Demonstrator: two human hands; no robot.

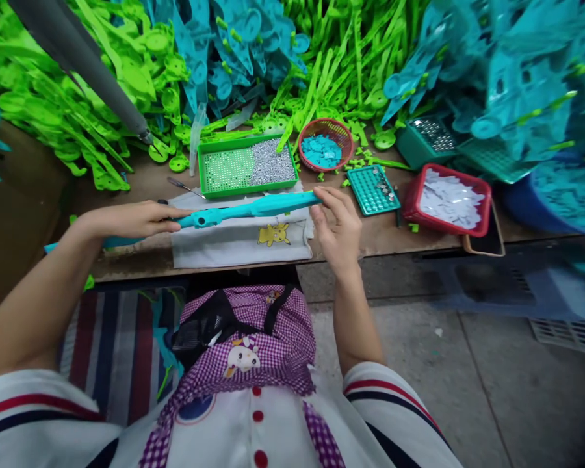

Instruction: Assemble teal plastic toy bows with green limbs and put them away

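Note:
A long turquoise plastic part (234, 211) is held level above a pale cloth (214, 244) printed with a yellow cartoon figure. Round its left portion my left hand (139, 220) is closed, and the part's far left tip sticks out beyond the wrist. The fingertips and thumb of my right hand (338, 227) pinch its right end. A round hole shows in the part near my left fingers. Just behind it lies a green tray (205, 188) of small silvery pieces, with a thin metal tool (186, 188) at its left.
Lime-green parts (141, 71) and turquoise parts (517, 84) are heaped along the back. A red round basket (350, 133), a teal tray (365, 201) and a red tub (412, 207) of white pieces stand right of the cloth. A grey powered tool (92, 71) hangs at upper left.

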